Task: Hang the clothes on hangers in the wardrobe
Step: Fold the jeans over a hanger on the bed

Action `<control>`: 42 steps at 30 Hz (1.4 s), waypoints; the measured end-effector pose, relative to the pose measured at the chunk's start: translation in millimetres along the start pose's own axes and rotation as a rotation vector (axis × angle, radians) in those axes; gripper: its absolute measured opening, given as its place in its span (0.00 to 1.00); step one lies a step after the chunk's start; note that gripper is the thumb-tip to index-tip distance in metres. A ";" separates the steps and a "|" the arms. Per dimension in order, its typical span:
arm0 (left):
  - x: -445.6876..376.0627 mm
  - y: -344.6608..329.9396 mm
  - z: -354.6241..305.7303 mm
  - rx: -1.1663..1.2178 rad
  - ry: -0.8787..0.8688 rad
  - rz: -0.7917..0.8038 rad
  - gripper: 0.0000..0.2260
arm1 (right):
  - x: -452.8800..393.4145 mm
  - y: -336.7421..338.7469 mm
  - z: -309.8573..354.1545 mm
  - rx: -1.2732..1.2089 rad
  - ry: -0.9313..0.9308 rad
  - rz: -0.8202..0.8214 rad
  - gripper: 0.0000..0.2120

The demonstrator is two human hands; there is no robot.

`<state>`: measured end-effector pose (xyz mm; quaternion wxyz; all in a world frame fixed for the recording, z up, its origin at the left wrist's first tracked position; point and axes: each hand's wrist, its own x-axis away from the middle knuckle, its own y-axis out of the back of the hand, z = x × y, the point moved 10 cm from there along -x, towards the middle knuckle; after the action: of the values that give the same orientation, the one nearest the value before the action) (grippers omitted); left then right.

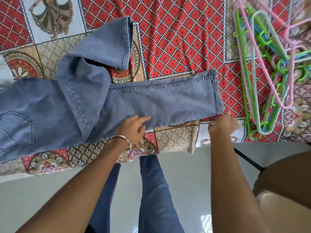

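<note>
A pair of faded blue denim jeans (70, 98) lies spread on a red patterned bedcover (176, 36), one leg stretched rightward. The left hand (133, 128) — fingers loosely extended — rests on that leg's near edge. The right hand (223, 122) touches the hem corner; its grip is hidden. Pink, green and grey plastic hangers (269, 68) lie piled nearby.

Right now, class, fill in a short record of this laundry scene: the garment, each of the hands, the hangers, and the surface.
garment: blue jeans, spread flat, one leg angled away, one leg running to the right
left hand: rests on the near leg, fingers loosely bent
right hand: at the hem corner of that leg; grip hidden
hangers: loose pile, green, pink and pale, right of the jeans
surface: patterned bedsheet
</note>
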<state>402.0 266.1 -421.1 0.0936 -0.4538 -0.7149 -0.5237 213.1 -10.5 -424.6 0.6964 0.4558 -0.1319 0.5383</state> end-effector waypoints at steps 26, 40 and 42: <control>27.3 41.5 64.2 0.122 0.262 0.143 0.30 | 191.6 -141.6 -91.1 0.431 0.285 0.940 0.14; 8.8 18.0 63.6 0.202 0.026 0.359 0.31 | 180.9 -165.2 -49.4 -0.562 -0.331 1.032 0.14; 10.2 23.7 72.9 0.373 0.086 0.322 0.23 | 184.2 -158.4 -28.9 -0.684 -0.330 1.120 0.11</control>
<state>438.7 333.5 -430.7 0.2883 -0.5142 -0.7129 -0.3798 413.1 127.1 -394.3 0.3883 0.1486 -0.6158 0.6693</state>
